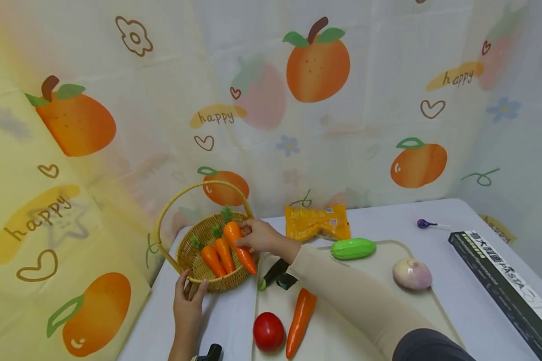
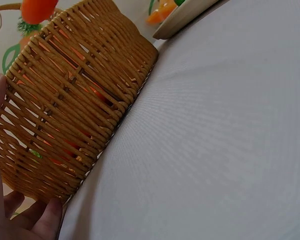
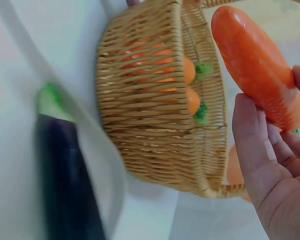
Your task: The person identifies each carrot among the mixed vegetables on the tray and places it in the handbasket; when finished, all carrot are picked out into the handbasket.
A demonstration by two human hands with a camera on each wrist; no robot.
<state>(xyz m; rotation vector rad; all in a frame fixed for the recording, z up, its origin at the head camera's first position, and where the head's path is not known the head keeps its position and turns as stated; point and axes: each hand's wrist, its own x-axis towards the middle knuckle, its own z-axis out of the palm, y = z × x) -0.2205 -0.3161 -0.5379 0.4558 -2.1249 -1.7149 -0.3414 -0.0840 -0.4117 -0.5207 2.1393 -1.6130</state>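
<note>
A round wicker basket (image 1: 228, 286) with a tall handle stands at the table's left side, and two carrots (image 1: 211, 260) with green tops lie inside it. My right hand (image 1: 262, 235) grips a third carrot (image 1: 240, 246) over the basket's right rim, its tip pointing down toward me. In the right wrist view that carrot (image 3: 260, 65) sits between thumb and fingers, above the rim. My left hand (image 1: 189, 296) holds the basket's near left edge; in the left wrist view its fingers (image 2: 52, 215) curl against the woven wall (image 2: 65, 100).
A cream tray (image 1: 334, 311) bears an eggplant (image 1: 271, 275), a tomato (image 1: 268, 332), a large carrot (image 1: 300, 323), a green cucumber-like vegetable (image 1: 353, 248) and an onion (image 1: 412, 274). Behind stands a yellow packet (image 1: 317, 223). Rightward lie a lollipop (image 1: 423, 223) and a pasta box (image 1: 501, 291).
</note>
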